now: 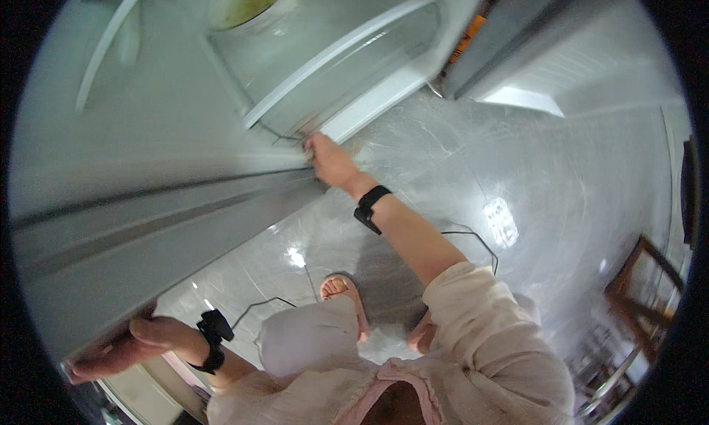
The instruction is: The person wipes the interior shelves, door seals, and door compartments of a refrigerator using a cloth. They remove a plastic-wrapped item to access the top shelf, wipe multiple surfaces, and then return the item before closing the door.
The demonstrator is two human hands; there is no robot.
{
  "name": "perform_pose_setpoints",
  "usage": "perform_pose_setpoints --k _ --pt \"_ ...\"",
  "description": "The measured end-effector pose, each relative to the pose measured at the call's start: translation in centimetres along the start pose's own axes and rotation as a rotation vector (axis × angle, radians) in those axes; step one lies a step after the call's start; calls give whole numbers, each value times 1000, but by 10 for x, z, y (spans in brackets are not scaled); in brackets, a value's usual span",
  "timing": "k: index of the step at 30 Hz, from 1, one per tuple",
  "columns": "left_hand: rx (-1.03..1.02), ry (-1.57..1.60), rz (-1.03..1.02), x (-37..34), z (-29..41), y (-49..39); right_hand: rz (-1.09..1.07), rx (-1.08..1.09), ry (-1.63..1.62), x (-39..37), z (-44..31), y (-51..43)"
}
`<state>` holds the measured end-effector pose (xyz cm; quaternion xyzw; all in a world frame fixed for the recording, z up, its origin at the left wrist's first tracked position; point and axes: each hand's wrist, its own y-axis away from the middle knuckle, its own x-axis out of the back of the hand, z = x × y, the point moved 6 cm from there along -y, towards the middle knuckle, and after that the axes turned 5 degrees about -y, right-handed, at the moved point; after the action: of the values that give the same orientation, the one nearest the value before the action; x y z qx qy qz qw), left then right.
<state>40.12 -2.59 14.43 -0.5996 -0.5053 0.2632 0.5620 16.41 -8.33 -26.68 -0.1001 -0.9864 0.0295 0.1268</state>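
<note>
An open refrigerator fills the upper left. My right hand (330, 158) has its fingers curled at the front corner of the pale interior, beside a clear shelf or drawer with a white front rim (343, 54). Blur hides whether anything sits in those fingers. At the lower left, my left hand (124, 344) is stretched out against the edge of a grey refrigerator panel (183, 242), its thumb apart from the fingers. Farther in, a bowl (249, 4) with yellow-green contents shows at the top, cut by the frame. Each wrist wears a black strap with a small device.
A grey refrigerator door (498, 43) stands swung out at the upper right. Shiny grey tiles (432, 148) make up the floor. Black cables (476, 236) trail near my arms. A brown wooden frame (626, 270) stands at the right. My feet in pink sandals (349, 292) are below.
</note>
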Motion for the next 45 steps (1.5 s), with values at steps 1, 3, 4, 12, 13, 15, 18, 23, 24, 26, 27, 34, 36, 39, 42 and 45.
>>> perform_pose_setpoints --k 1,3,4,12,13,15,18,23,24,26,27,34,36,39,42,45 --pt "16 14 -1 0 0 -2 40 6 5 1 -1 -2" --pt "-63 -23 19 0 5 -5 -6 -65 19 -1 4 -6" --pt "-49 -36 5 0 7 -5 12 -1 24 2 1 -6" --pt "-34 -113 -69 -5 29 -3 635 -429 -432 89 51 37" --pt "-25 -111 -72 -5 30 -3 957 -349 -448 116 56 40" --pt "-10 -116 -76 -5 31 -3 1336 -377 -912 153 89 34" --pt "-41 -97 -63 -6 33 -4 1497 -426 -986 205 124 -2" --pt "-66 -90 -50 -7 31 -2 1344 -391 -684 161 132 -12" --pt "-72 -89 -49 -7 32 -2 1318 -407 -591 135 125 -6" --pt "-79 -104 -47 -8 31 0 1193 -599 -756 73 121 14" --pt "-81 -113 -40 -8 30 0 1088 -699 -964 46 121 14" --pt "-104 -165 -14 -4 25 3 1386 -322 -489 182 123 -16" --pt "-113 -157 -21 -5 25 2 1433 -311 -435 210 127 -21" --pt "-117 -148 -29 -6 26 1 1350 -339 -523 190 123 -18" --pt "-119 -136 -37 -7 27 0 1274 -419 -600 133 107 -7" --pt "-124 -125 -43 -7 31 0 1211 -419 -571 127 102 -3"
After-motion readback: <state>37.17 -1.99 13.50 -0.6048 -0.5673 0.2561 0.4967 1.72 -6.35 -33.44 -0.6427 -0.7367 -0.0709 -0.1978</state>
